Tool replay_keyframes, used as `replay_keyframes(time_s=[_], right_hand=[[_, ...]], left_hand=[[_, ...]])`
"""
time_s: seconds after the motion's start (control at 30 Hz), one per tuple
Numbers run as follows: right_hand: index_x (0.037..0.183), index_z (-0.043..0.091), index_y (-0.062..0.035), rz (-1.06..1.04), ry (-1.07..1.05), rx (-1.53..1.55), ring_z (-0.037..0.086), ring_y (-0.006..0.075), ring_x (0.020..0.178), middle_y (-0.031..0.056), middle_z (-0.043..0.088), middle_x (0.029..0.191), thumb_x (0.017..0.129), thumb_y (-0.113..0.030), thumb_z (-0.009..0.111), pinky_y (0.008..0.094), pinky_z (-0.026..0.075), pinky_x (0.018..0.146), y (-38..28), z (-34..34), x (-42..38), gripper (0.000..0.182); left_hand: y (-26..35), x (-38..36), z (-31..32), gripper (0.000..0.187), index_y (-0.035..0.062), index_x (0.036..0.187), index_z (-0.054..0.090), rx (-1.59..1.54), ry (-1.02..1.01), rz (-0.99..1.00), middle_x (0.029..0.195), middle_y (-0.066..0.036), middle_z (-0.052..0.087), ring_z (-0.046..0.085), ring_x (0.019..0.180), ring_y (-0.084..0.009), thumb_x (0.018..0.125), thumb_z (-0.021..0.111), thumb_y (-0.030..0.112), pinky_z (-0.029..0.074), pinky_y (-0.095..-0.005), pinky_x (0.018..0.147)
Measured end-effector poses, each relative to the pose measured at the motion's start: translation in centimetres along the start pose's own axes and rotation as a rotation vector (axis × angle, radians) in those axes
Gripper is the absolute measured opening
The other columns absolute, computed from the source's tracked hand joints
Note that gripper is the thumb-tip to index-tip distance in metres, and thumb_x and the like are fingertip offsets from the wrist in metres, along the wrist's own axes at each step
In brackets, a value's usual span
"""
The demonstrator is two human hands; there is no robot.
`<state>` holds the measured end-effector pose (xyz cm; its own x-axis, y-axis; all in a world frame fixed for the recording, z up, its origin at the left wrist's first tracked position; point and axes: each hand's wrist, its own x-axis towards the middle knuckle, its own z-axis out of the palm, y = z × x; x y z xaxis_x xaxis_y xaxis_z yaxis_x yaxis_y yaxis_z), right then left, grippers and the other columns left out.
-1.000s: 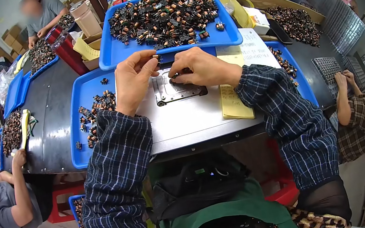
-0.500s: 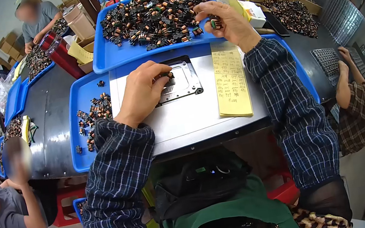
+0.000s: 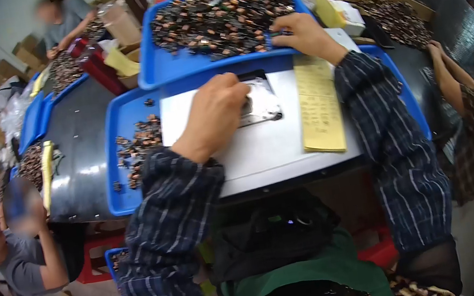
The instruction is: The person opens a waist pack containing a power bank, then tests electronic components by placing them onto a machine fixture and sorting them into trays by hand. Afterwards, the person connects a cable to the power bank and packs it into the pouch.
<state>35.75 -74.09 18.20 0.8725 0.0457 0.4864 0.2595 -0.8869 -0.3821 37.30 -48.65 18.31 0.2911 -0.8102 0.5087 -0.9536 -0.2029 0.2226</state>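
Over the left end of a black-edged metal plate (image 3: 267,100), my left hand (image 3: 215,114) is closed, its fingertips pressed together; anything between them is hidden. The plate lies on a white board (image 3: 250,152). My right hand (image 3: 309,38) is at the right front corner of the upper blue tray (image 3: 152,71), fingers bent together at the pile of small black and copper parts (image 3: 222,19). What its fingertips hold is too blurred to tell. A yellow note sheet (image 3: 318,109) with handwriting lies between the plate and my right forearm.
A lower blue tray (image 3: 112,169) holds more small parts (image 3: 144,138) left of the board. A red bottle (image 3: 98,64) and a beige container (image 3: 120,24) stand at the back left. Other people sit at left, back and right. A cardboard box of parts (image 3: 394,18) lies at right.
The whole view has shifted, with the table now further right. My right hand has lowered to the pile's edge and its fingers have closed in. My left hand now covers more of the plate's left end.
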Motion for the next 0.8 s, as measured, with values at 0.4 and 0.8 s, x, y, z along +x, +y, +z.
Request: replay_keyframes(time_s=[0.4, 0.8], right_hand=[[0.086, 0.059, -0.0058, 0.502, 0.103, 0.994, 0.043, 0.0012, 0.044, -0.0020, 0.052, 0.059, 0.080, -0.019, 0.060, 0.0128, 0.027, 0.034, -4.1, -1.7, -0.3, 0.014], [0.084, 0.064, 0.0005, -0.128, -0.195, 0.420, 0.056, 0.0146, 0.065, 0.0092, 0.062, 0.075, 0.070, -0.010, 0.065, 0.0259, 0.044, 0.058, -8.8, 2.2, -2.2, 0.017]], left_hand=[[0.2, -0.5, 0.4, 0.016, 0.0012, 0.085, 0.061, -0.042, -0.021, -0.058, 0.080, -0.013, 0.054, 0.054, 0.075, -0.0293, 0.071, 0.053, -0.001, 0.044, -0.0362, 0.067], [-6.6, -10.4, -3.7, 0.018, 0.0018, 0.090, 0.062, -0.069, 0.552, -0.637, 0.083, -0.010, 0.060, 0.058, 0.075, -0.0196, 0.072, 0.059, 0.001, 0.045, -0.0272, 0.068]])
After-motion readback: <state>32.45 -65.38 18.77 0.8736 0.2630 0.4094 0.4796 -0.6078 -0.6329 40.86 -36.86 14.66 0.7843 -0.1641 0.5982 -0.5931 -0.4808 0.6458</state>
